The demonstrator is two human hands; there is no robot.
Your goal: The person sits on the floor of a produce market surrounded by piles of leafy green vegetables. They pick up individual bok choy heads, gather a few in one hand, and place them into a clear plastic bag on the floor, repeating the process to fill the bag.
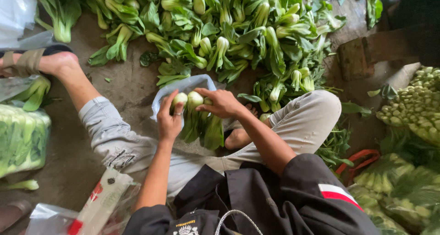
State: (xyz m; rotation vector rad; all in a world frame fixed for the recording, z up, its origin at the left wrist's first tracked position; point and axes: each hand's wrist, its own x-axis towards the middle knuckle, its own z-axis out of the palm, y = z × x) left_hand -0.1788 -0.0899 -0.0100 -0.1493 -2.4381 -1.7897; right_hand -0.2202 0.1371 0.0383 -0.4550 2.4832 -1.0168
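Both my hands hold a bundle of bok choy [198, 120], stem ends pointing away from me, leaves hanging toward my lap. My left hand [169, 118] grips the left side of the bundle, with a ring on one finger. My right hand [222, 102] clasps the right stems from above. A clear plastic bag [183, 86] lies open on the ground just beyond the bundle, its mouth touching the stem ends. I sit on the ground with my legs apart in light grey trousers [302, 122].
A large loose pile of bok choy [229, 29] covers the ground ahead. Filled bags of greens lie at left [20, 139] and right [412, 111]. A wooden block [355, 58] sits at upper right. My sandalled foot [36, 61] rests at far left. Plastic packaging [98, 207] lies near my left knee.
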